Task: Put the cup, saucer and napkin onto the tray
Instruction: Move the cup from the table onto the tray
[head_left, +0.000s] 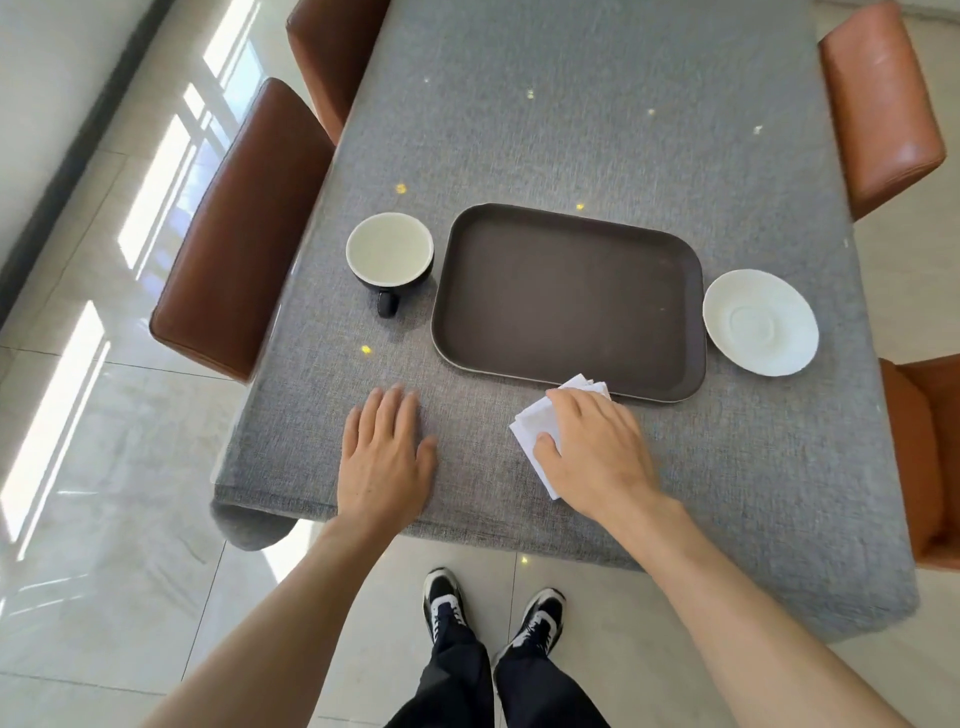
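Note:
A dark brown rectangular tray (569, 296) lies bare in the middle of the grey tablecloth. To its left stands a black cup (389, 254) with a cream inside, its handle towards me. A white saucer (760, 321) rests on the cloth just right of the tray. A folded white napkin (535, 423) lies by the tray's near edge, one corner overlapping the rim. My right hand (597, 452) lies on the napkin, thumb and fingers pinching it. My left hand (387, 457) rests flat on the cloth, fingers apart, holding nothing.
The table (571, 114) is covered by a grey cloth that hangs over the near edge. Brown leather chairs (234, 234) stand along the left side, and more chairs (883, 104) stand on the right. My feet are on the tiled floor below.

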